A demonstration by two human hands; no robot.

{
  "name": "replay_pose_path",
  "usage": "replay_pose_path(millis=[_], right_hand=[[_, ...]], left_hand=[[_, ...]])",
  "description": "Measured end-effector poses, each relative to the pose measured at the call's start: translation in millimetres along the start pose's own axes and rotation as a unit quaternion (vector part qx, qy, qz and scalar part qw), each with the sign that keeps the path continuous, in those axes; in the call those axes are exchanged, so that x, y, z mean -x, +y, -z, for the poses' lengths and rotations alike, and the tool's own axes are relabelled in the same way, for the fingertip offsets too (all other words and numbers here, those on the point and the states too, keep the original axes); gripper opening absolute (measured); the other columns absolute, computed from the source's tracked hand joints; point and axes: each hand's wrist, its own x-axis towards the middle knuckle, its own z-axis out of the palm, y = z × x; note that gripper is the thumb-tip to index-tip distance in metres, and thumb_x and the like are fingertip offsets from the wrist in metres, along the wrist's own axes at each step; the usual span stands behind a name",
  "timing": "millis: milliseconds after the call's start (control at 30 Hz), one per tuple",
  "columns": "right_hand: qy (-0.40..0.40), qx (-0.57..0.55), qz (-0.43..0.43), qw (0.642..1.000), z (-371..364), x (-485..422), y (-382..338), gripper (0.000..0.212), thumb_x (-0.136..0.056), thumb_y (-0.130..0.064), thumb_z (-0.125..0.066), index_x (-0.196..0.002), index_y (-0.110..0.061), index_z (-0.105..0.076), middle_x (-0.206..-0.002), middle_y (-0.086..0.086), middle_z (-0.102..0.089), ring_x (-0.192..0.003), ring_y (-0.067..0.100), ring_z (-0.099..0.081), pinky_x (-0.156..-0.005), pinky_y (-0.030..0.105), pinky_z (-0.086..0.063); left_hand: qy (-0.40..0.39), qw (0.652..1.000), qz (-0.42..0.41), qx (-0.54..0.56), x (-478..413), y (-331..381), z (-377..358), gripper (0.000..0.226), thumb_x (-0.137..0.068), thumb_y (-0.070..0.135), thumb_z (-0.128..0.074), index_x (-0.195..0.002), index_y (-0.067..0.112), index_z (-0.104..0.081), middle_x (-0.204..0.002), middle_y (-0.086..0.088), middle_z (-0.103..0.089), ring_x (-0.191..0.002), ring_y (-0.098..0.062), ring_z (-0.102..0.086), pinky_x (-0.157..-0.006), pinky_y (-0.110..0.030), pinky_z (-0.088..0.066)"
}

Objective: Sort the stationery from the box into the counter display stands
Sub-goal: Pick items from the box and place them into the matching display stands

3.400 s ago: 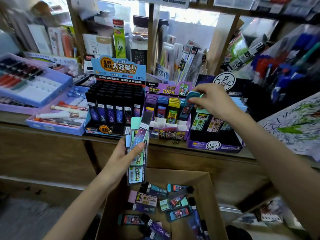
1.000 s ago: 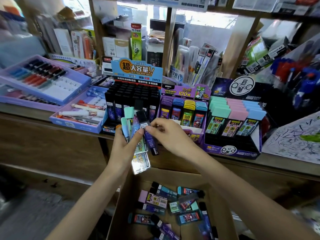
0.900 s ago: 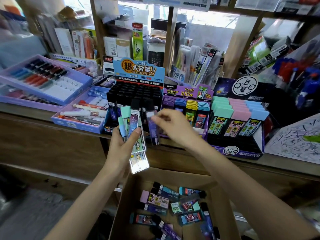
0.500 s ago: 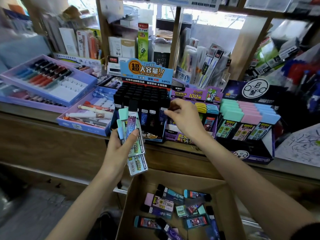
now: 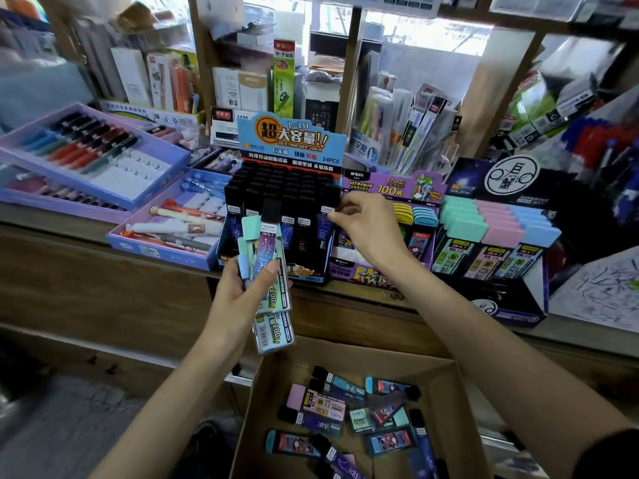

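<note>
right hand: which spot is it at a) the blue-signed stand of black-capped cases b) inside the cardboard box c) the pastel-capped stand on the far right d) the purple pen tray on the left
a: the right hand pinches a black-capped case at the right end of the front row of the blue-signed stand, while the left hand grips a bundle of cases in front of it.
</note>
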Motion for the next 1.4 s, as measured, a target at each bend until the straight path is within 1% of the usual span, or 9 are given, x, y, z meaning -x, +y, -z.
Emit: replay_pose_path(millis=[267,400,600,733,900,1033,1167,1300,1400], right_hand=[[-0.003,0.048,0.030,0.998,-12,8,3,0.020,-0.086,-0.016,-0.068,-0.103,-0.005,-0.070,-0.085,0.003,-0.062,-0.078,0.013,-0.056,-0.080,0.025,-0.048],[0.016,0.168,0.050,0.984,-19,8,6,0.023,-0.088,-0.024,-0.065,-0.100,-0.005,-0.067,-0.092,0.006,-0.051,-0.087,0.023,-0.053,-0.073,0.026,-0.036],[0.017,0.273,0.076,0.959,-15,16,-1,0.025,-0.093,-0.032,-0.057,-0.092,-0.007,-0.061,-0.089,0.006,-0.057,-0.086,0.025,-0.059,-0.065,0.030,-0.041],[-0.046,-0.018,0.006,0.999,-11,34,-14,0.032,-0.089,-0.047,-0.056,-0.093,-0.016,-0.062,-0.076,-0.005,-0.059,-0.069,0.010,-0.056,-0.061,0.025,-0.044],[-0.183,-0.183,-0.122,0.958,-15,44,-17,0.034,-0.087,-0.033,-0.065,-0.113,-0.015,-0.051,-0.086,0.001,-0.056,-0.074,0.016,-0.055,-0.047,0.027,-0.042],[-0.161,-0.240,-0.133,0.948,-12,46,-14,0.025,-0.088,-0.018,-0.066,-0.108,-0.008,-0.054,-0.091,0.007,-0.059,-0.073,0.016,-0.058,-0.047,0.024,-0.046],[-0.132,-0.260,-0.143,0.946,-1,46,-6,0.013,-0.091,-0.018,-0.061,-0.086,-0.007,-0.055,-0.081,0.005,-0.058,-0.058,0.001,-0.055,-0.047,0.020,-0.046],[-0.094,-0.249,-0.127,0.956,12,44,-1,0.013,-0.091,-0.018,-0.061,-0.092,-0.005,-0.063,-0.092,0.005,-0.065,-0.081,0.011,-0.060,-0.063,0.024,-0.051],[-0.040,-0.307,-0.128,0.942,29,37,-2,0.003,-0.090,-0.012,-0.061,-0.090,-0.010,-0.063,-0.087,0.005,-0.066,-0.066,0.011,-0.060,-0.057,0.021,-0.052]], left_hand=[[-0.004,1.000,-0.001,0.002,-2,-3,-1,0.046,-0.078,0.032,-0.062,-0.120,0.014,-0.053,-0.101,-0.003,-0.072,-0.088,-0.020,-0.071,-0.063,-0.024,-0.056],[-0.006,1.000,0.000,0.001,-2,-3,-1,0.044,-0.076,0.036,-0.063,-0.116,0.019,-0.055,-0.100,-0.001,-0.073,-0.087,-0.020,-0.071,-0.062,-0.024,-0.056],[-0.015,1.000,0.008,0.003,1,-1,-5,0.038,-0.075,0.038,-0.063,-0.110,0.023,-0.056,-0.093,0.003,-0.074,-0.082,-0.019,-0.072,-0.056,-0.024,-0.055],[-0.034,0.999,0.021,0.002,2,1,-12,0.040,-0.075,0.037,-0.063,-0.111,0.021,-0.057,-0.089,0.003,-0.074,-0.076,-0.018,-0.072,-0.054,-0.024,-0.054],[-0.074,0.996,0.050,-0.007,7,1,-25,0.045,-0.078,0.034,-0.061,-0.116,0.011,-0.055,-0.075,0.004,-0.071,-0.066,-0.009,-0.068,-0.054,-0.020,-0.052],[-0.102,0.991,0.081,-0.007,11,1,-27,0.057,-0.068,0.031,-0.068,-0.121,0.013,-0.053,-0.083,0.003,-0.072,-0.073,-0.009,-0.069,-0.058,-0.019,-0.053],[-0.138,0.986,0.092,-0.011,14,3,-29,0.066,-0.061,0.010,-0.074,-0.123,0.014,-0.050,-0.106,-0.005,-0.071,-0.093,-0.019,-0.070,-0.066,-0.020,-0.054],[-0.136,0.987,0.086,-0.019,14,6,-32,0.067,-0.063,0.011,-0.073,-0.125,0.015,-0.047,-0.113,-0.008,-0.068,-0.099,-0.022,-0.068,-0.068,-0.021,-0.055],[-0.120,0.990,0.075,-0.020,11,7,-30,0.065,-0.064,0.013,-0.073,-0.124,0.015,-0.047,-0.112,-0.008,-0.068,-0.101,-0.024,-0.067,-0.067,-0.019,-0.054]])
